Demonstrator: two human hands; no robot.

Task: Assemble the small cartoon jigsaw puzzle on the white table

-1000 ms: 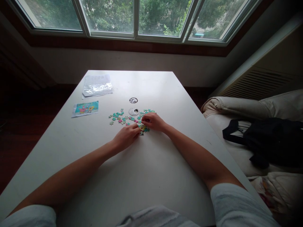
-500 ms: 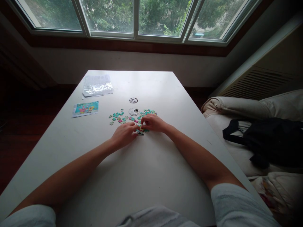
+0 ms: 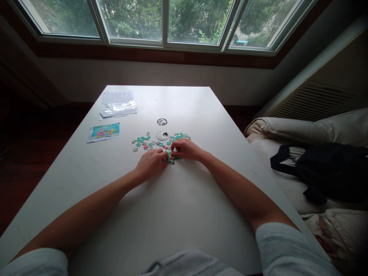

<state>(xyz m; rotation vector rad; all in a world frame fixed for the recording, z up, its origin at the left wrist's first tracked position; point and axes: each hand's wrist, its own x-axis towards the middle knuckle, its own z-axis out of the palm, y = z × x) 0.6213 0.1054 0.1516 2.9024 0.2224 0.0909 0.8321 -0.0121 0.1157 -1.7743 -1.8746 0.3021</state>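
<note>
A small patch of joined jigsaw puzzle pieces (image 3: 171,161) lies on the white table between my hands. My left hand (image 3: 151,163) rests at its left side, fingers curled and closed on the edge pieces. From the right, my right hand (image 3: 185,148) bends its fingers down onto the upper part of the patch, thumb and fingertips pressed together at the pieces. The fingers partly cover the patch, so single pieces in them are hard to make out. Loose jigsaw pieces (image 3: 140,142), mostly teal with some pink, spread just beyond the hands, and more teal pieces (image 3: 180,136) lie behind the right hand.
Two round metallic-looking discs (image 3: 162,135) lie beyond the pieces. A colourful picture card (image 3: 104,132) and a clear plastic bag with paper (image 3: 119,104) are at the table's left. A dark bag or garment (image 3: 333,172) lies on the pale sofa (image 3: 310,128) at right.
My left fingertips have shifted very slightly left, showing a little more of the patch between the hands. The right hand stays in nearly the same place.
</note>
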